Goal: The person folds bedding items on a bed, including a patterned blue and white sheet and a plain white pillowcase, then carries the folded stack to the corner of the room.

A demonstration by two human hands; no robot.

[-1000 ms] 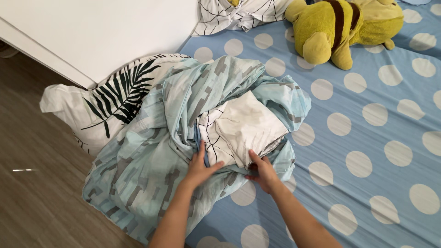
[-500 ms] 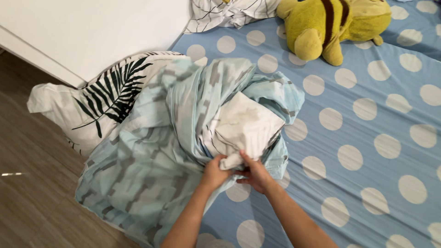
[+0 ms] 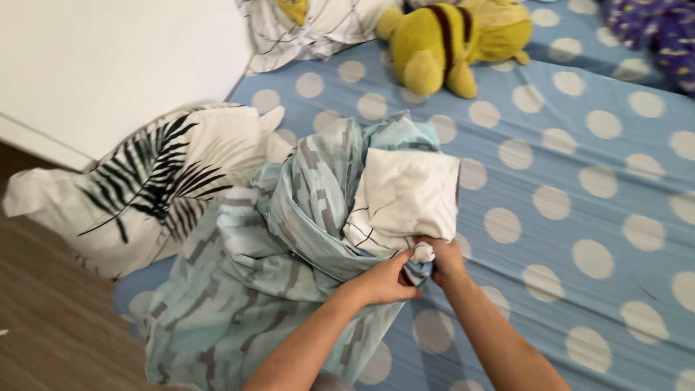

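A light blue cover (image 3: 289,239) with grey blocky marks lies bunched on the bed and hangs over its near edge. A white pillow (image 3: 409,195) with thin black lines sticks out of the cover's opening. My left hand (image 3: 384,281) grips the cover's edge and the pillow's corner. My right hand (image 3: 443,261) pinches the same pillow corner together with the cover, right beside my left hand.
The bed wears a blue sheet (image 3: 579,188) with pale dots. A white pillow with black leaf print (image 3: 137,181) leans at the bed's left edge. A yellow striped plush toy (image 3: 449,40) and another lined pillow (image 3: 304,29) lie at the far end, a purple cloth (image 3: 662,32) far right. Wooden floor (image 3: 43,326) lies left.
Both hands have closed together on the pillow's near corner and pulled the cover up around it. The view has shifted right, and the pillow now stands higher in the cover.
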